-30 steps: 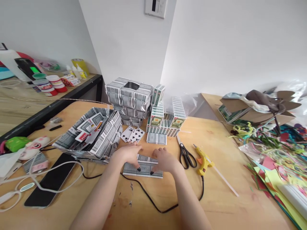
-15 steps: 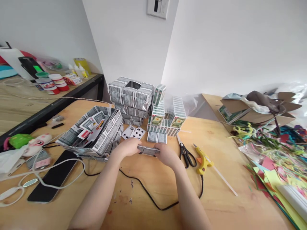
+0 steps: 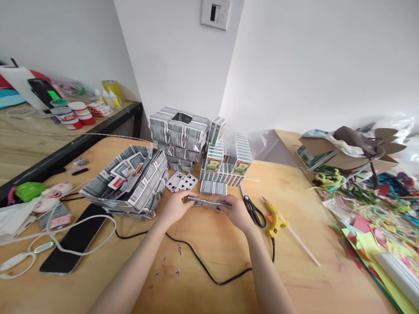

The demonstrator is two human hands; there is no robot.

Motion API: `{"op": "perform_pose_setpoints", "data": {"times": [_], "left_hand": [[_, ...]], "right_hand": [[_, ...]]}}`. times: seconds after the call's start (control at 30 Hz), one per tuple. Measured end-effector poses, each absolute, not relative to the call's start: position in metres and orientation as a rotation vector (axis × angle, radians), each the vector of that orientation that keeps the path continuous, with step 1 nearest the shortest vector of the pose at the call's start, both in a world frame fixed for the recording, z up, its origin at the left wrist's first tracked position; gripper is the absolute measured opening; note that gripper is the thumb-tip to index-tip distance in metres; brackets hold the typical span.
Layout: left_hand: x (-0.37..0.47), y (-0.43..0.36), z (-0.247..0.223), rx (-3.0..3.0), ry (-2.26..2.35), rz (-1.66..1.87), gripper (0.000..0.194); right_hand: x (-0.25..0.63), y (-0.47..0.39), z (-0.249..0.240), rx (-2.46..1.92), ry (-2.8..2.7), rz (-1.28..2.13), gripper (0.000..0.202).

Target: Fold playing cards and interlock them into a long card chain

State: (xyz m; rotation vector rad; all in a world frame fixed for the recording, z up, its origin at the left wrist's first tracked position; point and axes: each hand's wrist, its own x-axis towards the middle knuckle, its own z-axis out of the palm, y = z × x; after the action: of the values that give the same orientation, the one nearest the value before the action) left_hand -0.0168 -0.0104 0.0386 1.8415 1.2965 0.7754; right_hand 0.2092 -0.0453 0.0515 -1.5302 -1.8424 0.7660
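A flat piece made of playing cards (image 3: 207, 203) is held between my two hands above the table. My left hand (image 3: 178, 206) grips its left end, and my right hand (image 3: 233, 210) pinches the right end. Just behind it lie patterned card backs (image 3: 213, 187) side by side. Face-up club cards (image 3: 182, 182) rest to the left of those. Beyond stand a box built of folded cards (image 3: 179, 135) with an opening on top and stacked card packs (image 3: 214, 159). Scissors (image 3: 253, 211) and a yellow glue gun (image 3: 276, 220) lie right of my right hand.
A card-covered basket (image 3: 153, 174) with loose cards stands at left. A phone (image 3: 73, 240) lies under white cables. The glue gun's black cord (image 3: 203, 266) crosses the table beneath my arms. A cardboard box (image 3: 347, 152) and paper scraps (image 3: 363, 235) crowd the right side.
My hands have moved slightly apart, the right one to the right, and the card piece between them now looks longer and flatter. The view has shifted slightly.
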Motion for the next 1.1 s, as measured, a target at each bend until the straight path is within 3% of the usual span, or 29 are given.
{"op": "perform_pose_setpoints", "data": {"times": [0.13, 0.37, 0.57, 0.7, 1.1], "left_hand": [[-0.021, -0.018, 0.013, 1.676, 1.243, 0.865, 0.042], [-0.012, -0.029, 0.01, 1.631, 1.19, 0.948, 0.044], [-0.009, -0.033, 0.005, 1.714, 1.269, 0.926, 0.026], [-0.008, -0.032, 0.001, 1.744, 1.358, 0.887, 0.019], [-0.022, -0.026, 0.008, 1.807, 1.385, 0.74, 0.028]], "right_hand": [[0.21, -0.055, 0.025, -1.508, -1.648, 0.85, 0.022], [0.202, -0.062, -0.003, -1.386, -1.325, 0.975, 0.045], [0.193, -0.063, -0.004, -1.325, -1.315, 0.991, 0.023], [0.191, -0.062, -0.005, -1.389, -1.366, 0.946, 0.019], [0.211, -0.069, -0.006, -1.823, -1.437, 0.526, 0.016]]}}
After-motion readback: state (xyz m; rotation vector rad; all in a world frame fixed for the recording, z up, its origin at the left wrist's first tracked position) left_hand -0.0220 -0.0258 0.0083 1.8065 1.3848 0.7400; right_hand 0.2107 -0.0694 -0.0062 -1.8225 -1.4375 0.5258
